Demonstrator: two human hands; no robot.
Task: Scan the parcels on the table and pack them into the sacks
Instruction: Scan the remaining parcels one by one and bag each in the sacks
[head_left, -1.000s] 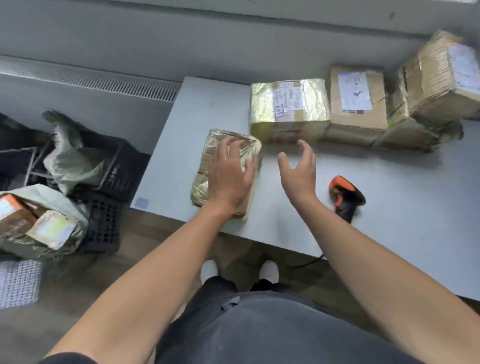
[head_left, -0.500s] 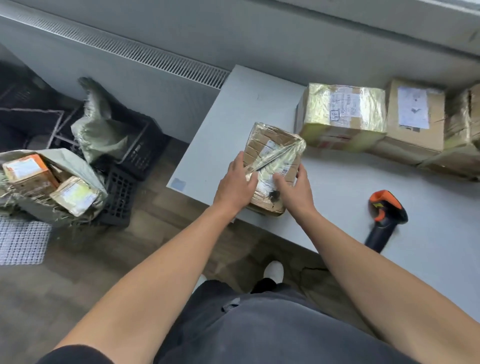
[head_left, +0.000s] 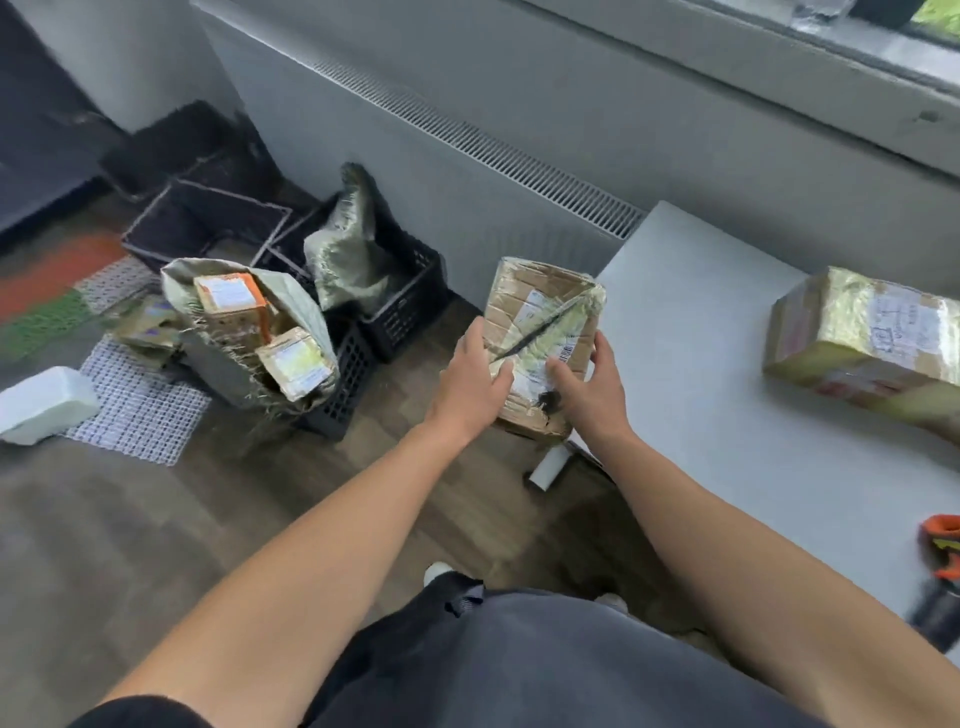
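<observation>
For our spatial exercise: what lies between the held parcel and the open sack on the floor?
Black plastic crates on the floor, shown in the head view.

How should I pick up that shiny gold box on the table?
Take the gold-taped parcel by two opposite sides, one hand each, coming down from above. It lies flat on the table, label up, broad and blocky, and its tape looks slick, so one hand would likely slip.

site=parcel sorting room | evidence=taped parcel (head_left: 540, 312); sack (head_left: 218, 370); scanner (head_left: 943, 551); crate (head_left: 408, 306)
</observation>
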